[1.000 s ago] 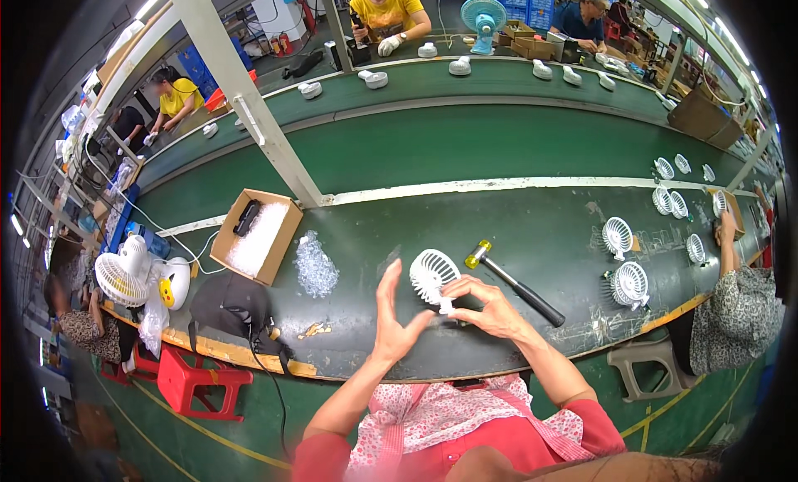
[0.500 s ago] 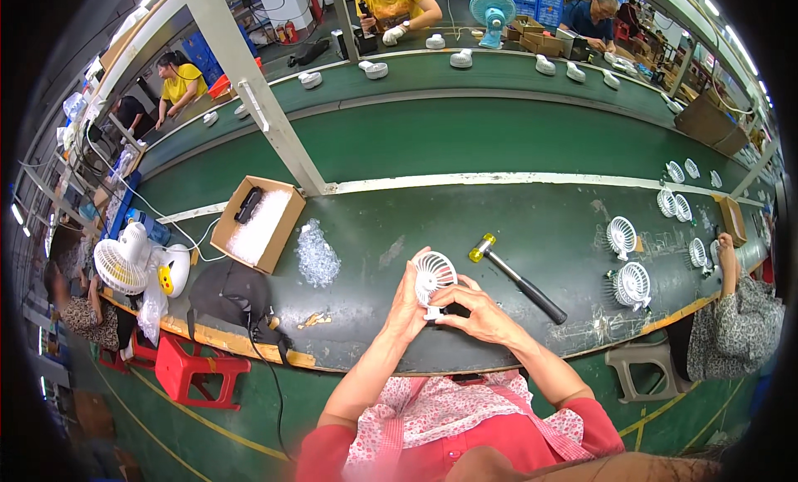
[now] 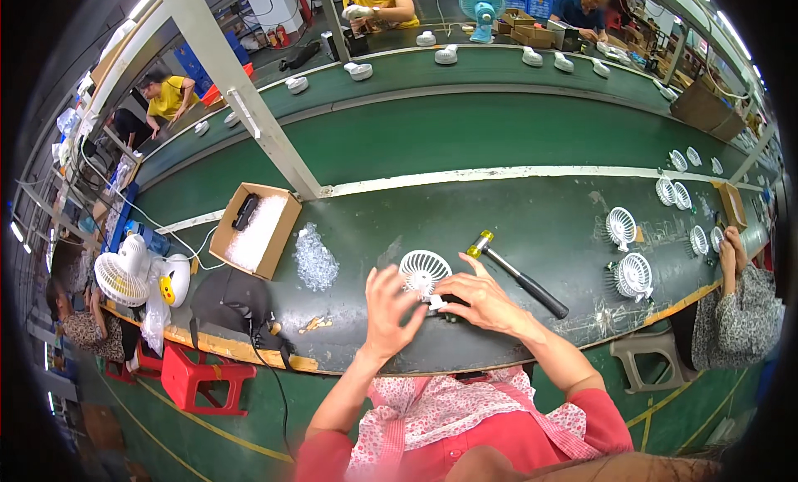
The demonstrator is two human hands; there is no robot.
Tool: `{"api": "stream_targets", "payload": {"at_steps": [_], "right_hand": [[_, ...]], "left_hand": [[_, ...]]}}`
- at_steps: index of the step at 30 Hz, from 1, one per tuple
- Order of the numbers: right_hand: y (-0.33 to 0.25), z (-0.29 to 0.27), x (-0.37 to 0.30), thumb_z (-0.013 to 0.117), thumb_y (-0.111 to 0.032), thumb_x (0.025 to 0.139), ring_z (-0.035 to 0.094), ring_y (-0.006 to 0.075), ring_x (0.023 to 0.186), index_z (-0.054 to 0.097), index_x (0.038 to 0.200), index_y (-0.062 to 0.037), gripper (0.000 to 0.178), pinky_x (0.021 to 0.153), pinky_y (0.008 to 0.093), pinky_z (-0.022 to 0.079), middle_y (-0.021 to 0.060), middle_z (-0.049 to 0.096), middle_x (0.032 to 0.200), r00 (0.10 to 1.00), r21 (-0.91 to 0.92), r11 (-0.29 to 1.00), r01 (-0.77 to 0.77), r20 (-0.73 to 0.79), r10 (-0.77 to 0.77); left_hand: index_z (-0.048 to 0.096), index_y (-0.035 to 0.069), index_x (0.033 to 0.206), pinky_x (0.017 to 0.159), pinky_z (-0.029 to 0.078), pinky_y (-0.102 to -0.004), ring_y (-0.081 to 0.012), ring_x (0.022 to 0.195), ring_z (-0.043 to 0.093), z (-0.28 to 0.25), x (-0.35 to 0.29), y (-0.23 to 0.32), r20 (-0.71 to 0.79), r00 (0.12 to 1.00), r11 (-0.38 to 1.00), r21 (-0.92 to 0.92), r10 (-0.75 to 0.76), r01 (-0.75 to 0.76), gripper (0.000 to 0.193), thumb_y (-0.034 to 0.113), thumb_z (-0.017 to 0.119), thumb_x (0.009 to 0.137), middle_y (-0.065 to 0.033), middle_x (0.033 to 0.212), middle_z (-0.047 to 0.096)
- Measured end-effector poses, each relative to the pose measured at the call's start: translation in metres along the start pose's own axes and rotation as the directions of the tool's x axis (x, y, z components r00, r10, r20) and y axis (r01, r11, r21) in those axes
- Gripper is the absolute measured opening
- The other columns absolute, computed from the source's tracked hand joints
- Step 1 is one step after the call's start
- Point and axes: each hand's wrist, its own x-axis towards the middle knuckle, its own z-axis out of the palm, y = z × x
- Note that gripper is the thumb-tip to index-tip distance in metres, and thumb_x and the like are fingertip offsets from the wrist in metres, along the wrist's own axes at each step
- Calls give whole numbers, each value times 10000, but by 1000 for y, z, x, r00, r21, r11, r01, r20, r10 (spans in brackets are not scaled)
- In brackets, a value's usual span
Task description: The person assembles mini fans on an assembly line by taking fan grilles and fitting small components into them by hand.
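A white round fan grille [image 3: 425, 271] with a short stem sits low over the dark worktable in front of me, its ribbed face up. My right hand [image 3: 484, 302] pinches it at the stem, with one finger raised. My left hand [image 3: 389, 312] is beside the grille's left edge, fingers spread and holding nothing; whether a fingertip touches the rim I cannot tell. Some small dark pieces show under the stem, partly hidden by my right hand. Just right of my hands lies a hammer [image 3: 521, 276] with a yellow head and black grip.
Left of my hands are a pile of small clear parts [image 3: 316, 258], an open cardboard box [image 3: 283, 232] and a black bag [image 3: 231, 299]. Several white grilles [image 3: 633, 278] stand at the right, near a co-worker's hands [image 3: 731, 253]. Beyond, a green conveyor [image 3: 490, 79] carries white fans.
The grille has come down from my raised hands toward the table and lies flatter. My left hand has let go of it and moved left, opening. The right hand stays at the stem.
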Motion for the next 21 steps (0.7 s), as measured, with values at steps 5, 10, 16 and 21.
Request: {"api": "stream_targets", "payload": {"at_steps": [5, 10, 16, 21], "right_hand": [[1, -2, 5, 696, -233, 881, 633, 231, 1108, 649, 1160, -81, 321, 1165, 549, 257, 62, 694, 1121, 997, 25, 999, 38, 68, -40], [-10, 9, -5, 715, -171, 864, 490, 308, 1281, 606, 1229, -82, 391, 1117, 467, 342, 117, 544, 1344, 997, 155, 987, -40, -57, 49], [-12, 27, -12, 674, -144, 904, 625, 321, 1059, 638, 1069, 6, 226, 916, 414, 477, 158, 670, 1069, 919, 303, 873, -381, 18, 395], [-9, 20, -8, 586, -160, 966, 689, 304, 870, 634, 1021, 24, 198, 759, 393, 522, 189, 697, 947, 909, 400, 830, -390, 26, 415]], "left_hand": [[698, 145, 998, 1072, 349, -549, -197, 982, 612, -3, -2, -6, 264, 943, 952, 172, 204, -254, 267, 94, 760, 744, -4, 987, 641], [683, 79, 993, 855, 451, -406, -232, 867, 597, 3, -8, -8, 271, 955, 990, 36, 122, -136, 251, 62, 753, 753, -46, 928, 627], [645, 72, 964, 770, 437, -387, -254, 815, 595, 4, -5, -12, 231, 970, 997, -26, 75, -71, 263, 0, 752, 735, -63, 875, 637], [648, 66, 980, 774, 432, -388, -247, 854, 592, 4, -8, -7, 230, 971, 992, 97, 61, -85, 281, 20, 758, 726, -56, 906, 621]]}}
